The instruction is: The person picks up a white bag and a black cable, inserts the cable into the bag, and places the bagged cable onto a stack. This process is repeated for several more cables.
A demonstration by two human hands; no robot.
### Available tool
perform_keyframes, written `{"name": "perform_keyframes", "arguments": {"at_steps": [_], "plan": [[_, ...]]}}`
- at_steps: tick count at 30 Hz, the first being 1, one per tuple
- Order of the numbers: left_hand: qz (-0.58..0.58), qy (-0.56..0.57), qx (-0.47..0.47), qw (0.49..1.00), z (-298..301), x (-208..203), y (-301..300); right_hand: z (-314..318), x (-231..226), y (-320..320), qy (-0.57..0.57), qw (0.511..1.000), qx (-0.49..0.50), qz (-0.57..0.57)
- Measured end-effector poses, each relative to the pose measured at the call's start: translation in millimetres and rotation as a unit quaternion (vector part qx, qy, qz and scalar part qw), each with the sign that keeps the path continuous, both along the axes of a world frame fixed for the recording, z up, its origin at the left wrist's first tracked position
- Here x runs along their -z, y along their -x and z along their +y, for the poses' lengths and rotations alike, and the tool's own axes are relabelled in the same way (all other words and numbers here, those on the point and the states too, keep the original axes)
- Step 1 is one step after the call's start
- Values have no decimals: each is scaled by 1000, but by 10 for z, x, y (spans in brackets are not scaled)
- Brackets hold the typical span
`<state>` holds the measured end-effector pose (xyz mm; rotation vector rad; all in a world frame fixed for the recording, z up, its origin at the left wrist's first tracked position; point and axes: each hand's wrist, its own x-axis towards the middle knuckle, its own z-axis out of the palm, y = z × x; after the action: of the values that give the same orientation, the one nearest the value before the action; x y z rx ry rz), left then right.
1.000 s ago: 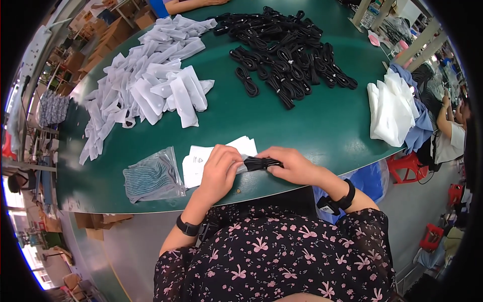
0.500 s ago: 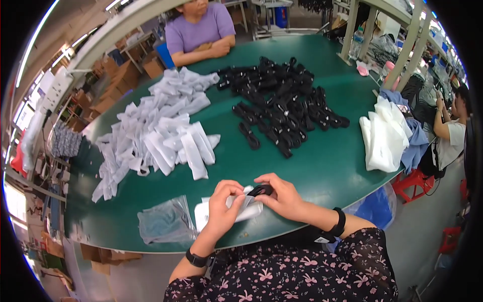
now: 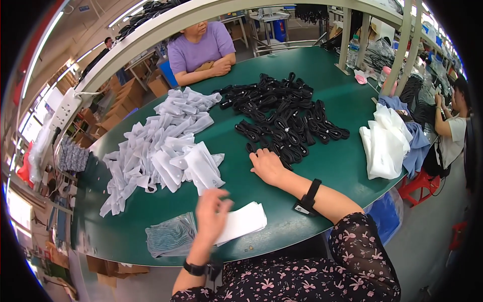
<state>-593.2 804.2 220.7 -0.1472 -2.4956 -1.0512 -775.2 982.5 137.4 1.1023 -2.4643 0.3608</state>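
My right hand (image 3: 267, 166) reaches to the near edge of a heap of coiled black cables (image 3: 287, 113). Its curled fingers close over the end of one black cable bundle (image 3: 250, 146), hiding part of it. My left hand (image 3: 211, 214), slightly blurred, hovers with loosely bent, parted fingers and nothing in them. Under and beside it lies a stack of flat white bags (image 3: 245, 221). Just beyond that hand, a filled whitish bag (image 3: 205, 168) rests on the near side of a pile of similar filled bags (image 3: 146, 146).
A clear plastic bag (image 3: 171, 235) lies near the front edge of the green table (image 3: 322, 191). White plastic sheeting (image 3: 385, 143) and blue cloth (image 3: 416, 143) sit at the right. A person in a purple top (image 3: 204, 48) leans on the far edge. Metal posts (image 3: 344, 45) stand far right.
The filled bag that was between my hands is gone from them; my left hand is now empty. My right hand has moved forward to the cable heap. The white bag stack is now more exposed.
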Motion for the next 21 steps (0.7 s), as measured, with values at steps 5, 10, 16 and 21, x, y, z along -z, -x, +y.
{"name": "perform_keyframes", "arguments": {"at_steps": [5,10,16,21], "plan": [[-27,80,78,993,289,468,-266,25,-40,-266,2,998,43,-49],[-3,118,61,991,354,559,-332,261,-104,-598,99,979,39,-175],[-27,73,34,996,371,595,-340,531,-306,-924,238,861,0,-450],[-84,-37,15,996,346,526,-315,722,-615,-1250,299,835,-40,-459]]}}
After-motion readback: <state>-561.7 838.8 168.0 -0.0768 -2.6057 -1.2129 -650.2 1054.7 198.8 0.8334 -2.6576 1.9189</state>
